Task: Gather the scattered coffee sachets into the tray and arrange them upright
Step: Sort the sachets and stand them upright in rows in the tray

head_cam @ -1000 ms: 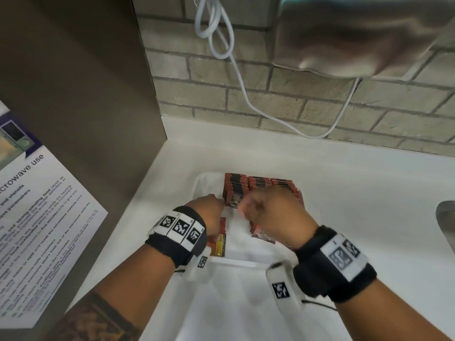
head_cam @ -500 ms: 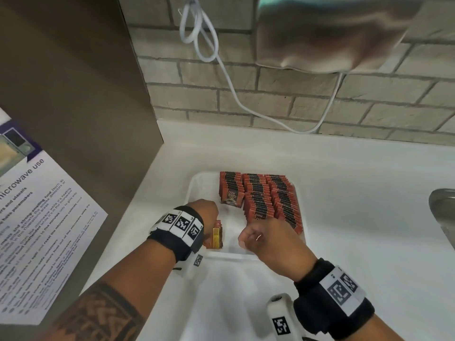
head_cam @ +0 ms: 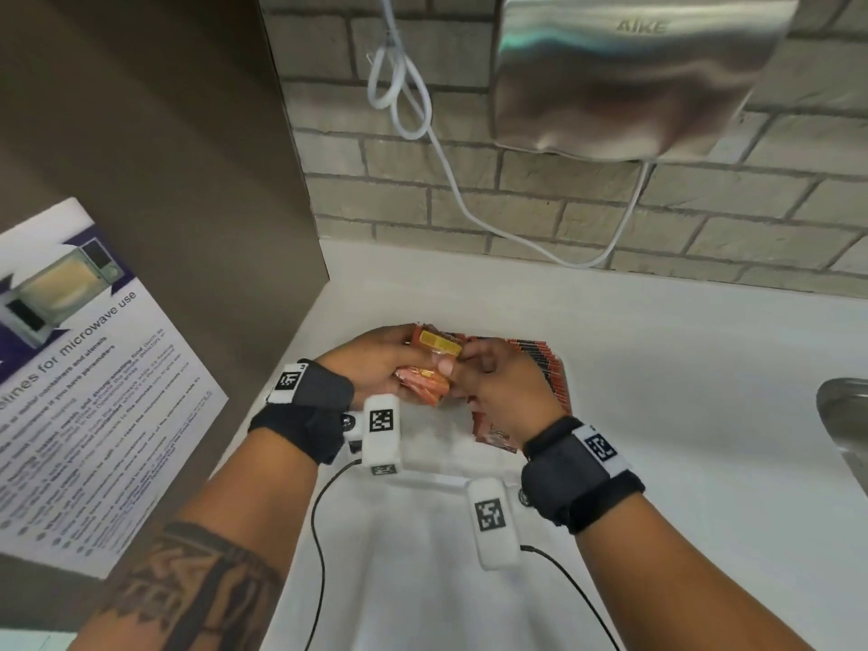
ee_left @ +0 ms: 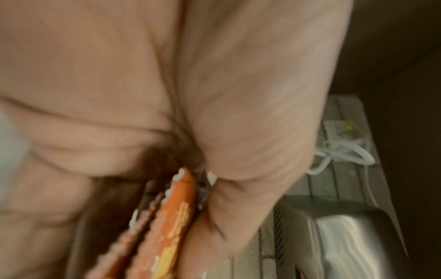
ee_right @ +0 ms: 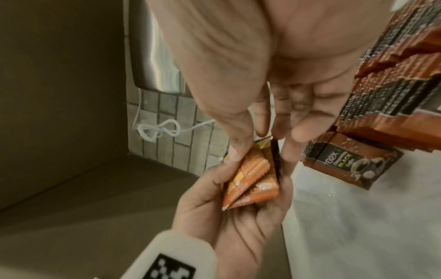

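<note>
- Tray [head_cam: 437, 444]: white, on the counter below both hands; dark-brown sachet rows [head_cam: 547, 368] stand upright along its far and right side, left section looks free.
- Left hand [head_cam: 371, 368]: fingers curled round a small bundle of orange sachets [head_cam: 422, 385], held above the tray.
- Right hand [head_cam: 498, 392]: thumb and fingers pinch the top of the same bundle.
- Step in hand, judged: square the bundle edges w/ both hands, keep pinch light, lower as one block beside the standing rows, upright.
- Vs 0.5 s ago: left hand was low in the tray at the orange sachets; right hand was closed, apart, near the tray's front. Now both meet, raised.
</note>
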Demonstrator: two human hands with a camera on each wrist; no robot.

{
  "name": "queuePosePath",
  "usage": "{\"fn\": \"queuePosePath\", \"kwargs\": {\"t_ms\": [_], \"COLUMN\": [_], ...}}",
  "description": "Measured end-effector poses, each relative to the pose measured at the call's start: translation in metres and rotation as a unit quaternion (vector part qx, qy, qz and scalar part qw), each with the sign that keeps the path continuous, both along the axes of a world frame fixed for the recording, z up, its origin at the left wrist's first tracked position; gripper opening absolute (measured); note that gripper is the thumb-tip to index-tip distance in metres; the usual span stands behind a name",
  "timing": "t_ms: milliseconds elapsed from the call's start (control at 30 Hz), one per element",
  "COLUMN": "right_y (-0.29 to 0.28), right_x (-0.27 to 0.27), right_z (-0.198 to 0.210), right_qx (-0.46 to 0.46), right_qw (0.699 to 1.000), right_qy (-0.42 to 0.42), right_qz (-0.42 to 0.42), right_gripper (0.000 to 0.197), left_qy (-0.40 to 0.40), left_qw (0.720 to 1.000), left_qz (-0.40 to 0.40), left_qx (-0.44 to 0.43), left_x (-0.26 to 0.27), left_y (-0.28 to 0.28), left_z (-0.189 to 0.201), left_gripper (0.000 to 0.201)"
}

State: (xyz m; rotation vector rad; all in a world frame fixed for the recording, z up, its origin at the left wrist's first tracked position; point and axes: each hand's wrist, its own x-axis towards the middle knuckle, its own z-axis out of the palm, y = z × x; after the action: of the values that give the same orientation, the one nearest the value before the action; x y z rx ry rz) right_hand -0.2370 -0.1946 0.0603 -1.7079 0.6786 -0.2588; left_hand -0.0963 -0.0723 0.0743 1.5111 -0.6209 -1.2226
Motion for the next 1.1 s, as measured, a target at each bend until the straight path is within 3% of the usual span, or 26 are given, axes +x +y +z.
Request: {"fn": "queuePosePath", "kwargs": {"t_ms": [167, 300, 400, 467, 600, 667, 733, 833, 933, 1100], "right_y": [0.002, -0.002, -0.005, -0.006, -0.010, -0.009, -0.006, 0.003, 0.004, 0.005], "right_x": [0.005, 0.002, 0.001, -0.001, -0.004, -0.005, -0.006, -0.009, -0.012, -0.013], "right_z": [0.006, 0.002, -0.001, -0.002, -0.005, -0.004, 0.000, 0.002, -0.003, -0.010], "right_qx": [0.088, 0.160, 0.168, 0.175, 0.121, 0.077, -0.012, -0.165, -0.176, -0.097], "right_qw": [0.994, 0.984, 0.983, 0.980, 0.987, 0.985, 0.979, 0.967, 0.968, 0.981], "right_qy": [-0.042, -0.062, -0.062, -0.066, -0.064, -0.108, -0.166, -0.173, -0.165, -0.156], "right_qz": [-0.041, -0.045, -0.048, -0.065, -0.089, -0.112, -0.121, -0.087, -0.068, -0.054], "right_gripper": [0.028, 0.026, 0.021, 0.023, 0.025, 0.021, 0.015, 0.019, 0.021, 0.029], "left_qy": [0.071, 0.070, 0.120, 0.142, 0.100, 0.092, 0.096, 0.116, 0.117, 0.069], "left_qw": [0.989, 0.980, 0.971, 0.966, 0.973, 0.974, 0.973, 0.969, 0.967, 0.973], "left_qz": [0.082, 0.122, 0.153, 0.166, 0.162, 0.167, 0.174, 0.184, 0.188, 0.169], "left_qx": [-0.105, -0.143, -0.141, -0.137, -0.132, -0.121, -0.118, -0.121, -0.127, -0.142], "left_x": [-0.013, -0.021, -0.019, -0.017, -0.016, -0.017, -0.016, -0.014, -0.014, -0.017], "left_y": [-0.003, -0.004, -0.002, -0.001, 0.000, 0.000, -0.001, 0.000, 0.001, 0.005], "left_z": [-0.016, -0.022, -0.024, -0.025, -0.023, -0.024, -0.025, -0.024, -0.022, -0.023], "left_gripper": [0.043, 0.031, 0.012, 0.014, 0.016, 0.014, 0.015, 0.013, 0.010, 0.017]}}
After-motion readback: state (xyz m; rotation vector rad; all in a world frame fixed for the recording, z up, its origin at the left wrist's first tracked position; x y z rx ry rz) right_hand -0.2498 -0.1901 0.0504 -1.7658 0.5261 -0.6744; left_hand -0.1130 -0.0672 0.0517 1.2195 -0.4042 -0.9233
